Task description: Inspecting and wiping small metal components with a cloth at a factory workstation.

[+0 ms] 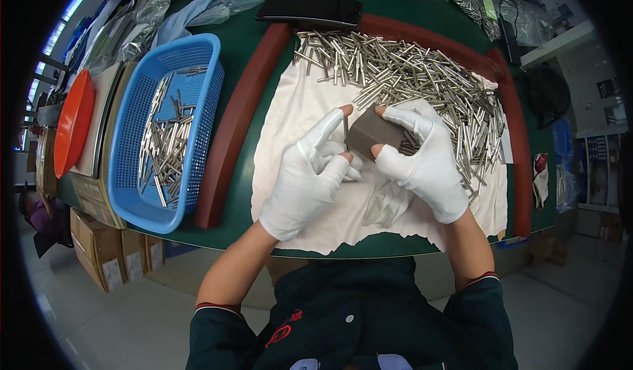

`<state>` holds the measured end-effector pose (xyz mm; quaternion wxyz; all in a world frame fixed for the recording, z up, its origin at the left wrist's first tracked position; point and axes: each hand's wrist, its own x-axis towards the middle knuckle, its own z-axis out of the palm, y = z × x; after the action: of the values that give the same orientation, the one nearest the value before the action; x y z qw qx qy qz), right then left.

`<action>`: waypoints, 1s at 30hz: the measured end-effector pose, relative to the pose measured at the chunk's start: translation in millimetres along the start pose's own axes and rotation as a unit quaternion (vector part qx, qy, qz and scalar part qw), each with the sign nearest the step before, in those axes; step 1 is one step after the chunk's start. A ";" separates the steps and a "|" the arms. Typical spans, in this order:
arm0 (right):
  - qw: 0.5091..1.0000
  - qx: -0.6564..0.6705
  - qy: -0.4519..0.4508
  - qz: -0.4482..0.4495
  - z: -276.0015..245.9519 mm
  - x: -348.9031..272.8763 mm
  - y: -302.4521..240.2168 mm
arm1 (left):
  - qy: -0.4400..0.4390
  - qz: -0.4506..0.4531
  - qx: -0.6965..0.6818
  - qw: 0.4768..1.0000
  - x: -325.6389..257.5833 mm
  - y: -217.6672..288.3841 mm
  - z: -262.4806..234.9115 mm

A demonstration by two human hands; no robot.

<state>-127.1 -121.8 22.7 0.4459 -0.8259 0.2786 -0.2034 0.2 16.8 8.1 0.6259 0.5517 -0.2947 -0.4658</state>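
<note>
Between the fingertips of my left hand [302,179], in a white glove with bare fingertips, a thin metal pin [346,131] stands nearly upright. My right hand [428,172], gloved the same way, grips a dark grey-brown block [374,134] that looks like a sanding sponge. The block's left end is right beside the pin; whether they touch, I cannot tell. Several darker pins [410,144] show by the right palm, partly hidden by the fingers. Both hands are over a pale cloth [280,132], and a large heap of shiny metal pins [395,73] covers its far and right parts.
Dark red padded rails [232,132] border the cloth on three sides. A black phone [310,9] rests at the far rail. To the left are a blue perforated basket [117,152] with more pins and an orange-red tray [74,124]. Cardboard boxes [99,251] stand below the table.
</note>
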 end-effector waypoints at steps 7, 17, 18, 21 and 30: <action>0.999 -0.011 0.030 0.002 3.5 -2.2 -0.6 | 0.004 0.015 -0.019 1.000 -0.8 -1.1 0.4; 1.000 0.000 -0.003 -0.028 5.6 -5.8 -0.9 | 0.022 0.012 -0.050 0.998 1.2 1.5 2.0; 1.000 0.017 0.019 -0.012 3.3 -3.4 0.1 | 0.005 0.017 -0.048 0.999 1.6 0.9 0.4; 0.990 0.121 0.060 0.039 -1.3 3.6 4.4 | -0.001 -0.030 -0.012 0.999 3.8 2.6 -3.5; 0.999 0.005 -0.008 0.041 3.2 -0.2 -1.3 | 0.004 -0.022 -0.022 1.000 4.6 -1.3 -0.7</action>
<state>-125.0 -119.1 22.1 0.4600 -0.8132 0.3075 -0.1803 2.3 12.9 5.9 0.6290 0.5459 -0.2695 -0.4834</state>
